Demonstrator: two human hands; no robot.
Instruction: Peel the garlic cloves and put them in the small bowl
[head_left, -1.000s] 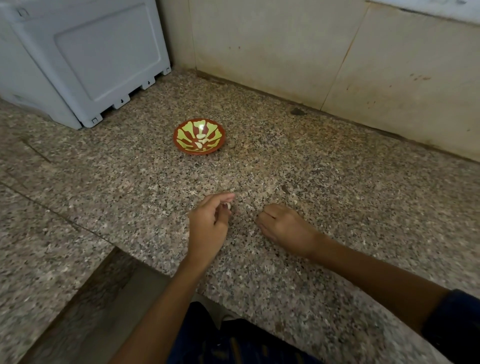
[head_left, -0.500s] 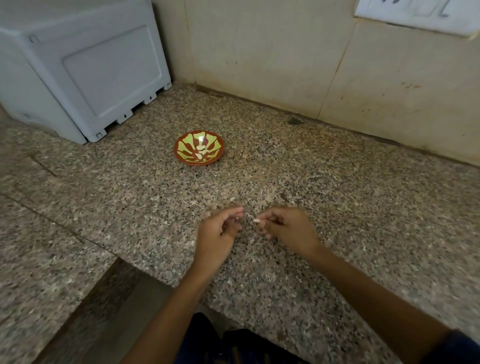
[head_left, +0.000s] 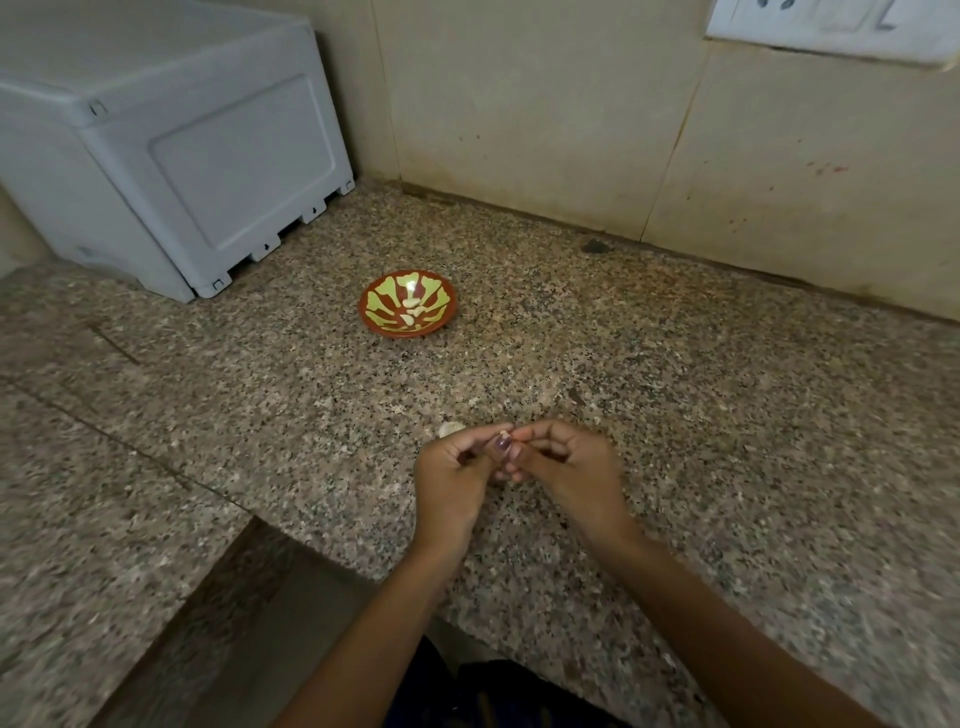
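A small red bowl (head_left: 408, 310) with a yellow-green pattern stands on the granite counter (head_left: 675, 415) and holds a few peeled garlic cloves (head_left: 413, 301). Nearer to me, my left hand (head_left: 457, 478) and my right hand (head_left: 566, 467) meet fingertip to fingertip over the counter. Both pinch one small pale garlic clove (head_left: 505, 434), which is mostly hidden by the fingers. A pale piece of garlic or skin (head_left: 451, 429) lies on the counter just beyond my left hand.
A grey plastic box (head_left: 171, 150) sits at the back left corner. Beige wall tiles (head_left: 545, 114) rise behind the counter, with a white switch plate (head_left: 831, 26) at the top right. The counter's front edge drops away at the lower left.
My hands have come together from a small gap, and both now pinch the clove that the right hand held. The view has tilted up slightly.
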